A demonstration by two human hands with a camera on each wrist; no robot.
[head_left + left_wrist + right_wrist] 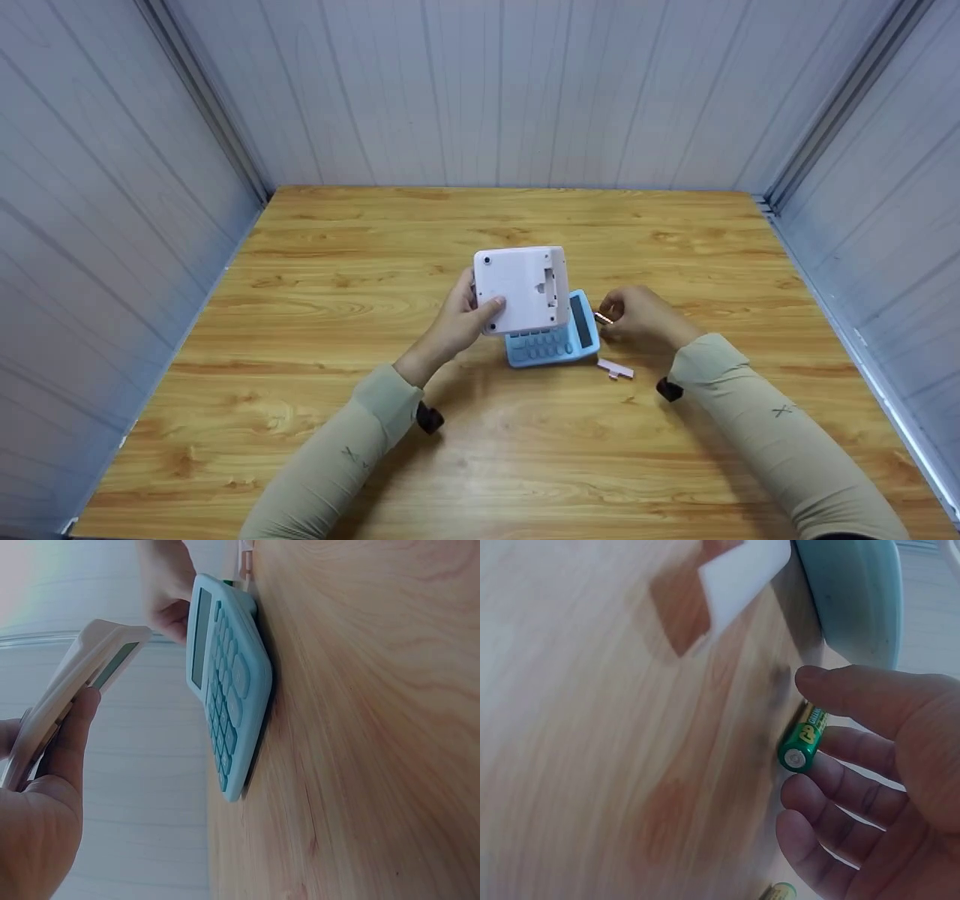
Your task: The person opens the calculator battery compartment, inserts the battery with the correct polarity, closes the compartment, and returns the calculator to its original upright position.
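Note:
My left hand [469, 315] grips a whitish calculator [517, 289], back towards the head camera, with its battery compartment uncovered. In the left wrist view, the thin side and part of the screen of this calculator [71, 690] show. Below it a light blue calculator [540, 349] lies on the table, keys up. My right hand [641, 313] is just right of the blue calculator and pinches a green GP battery [802, 739] between thumb and fingers, close to the tabletop. Nearby lies a small pale pink battery cover [616, 369].
Another battery [781, 891] shows partly at the bottom of the right wrist view. The wooden table [337, 262] is bounded by pale panel walls [465, 90] at the back and both sides.

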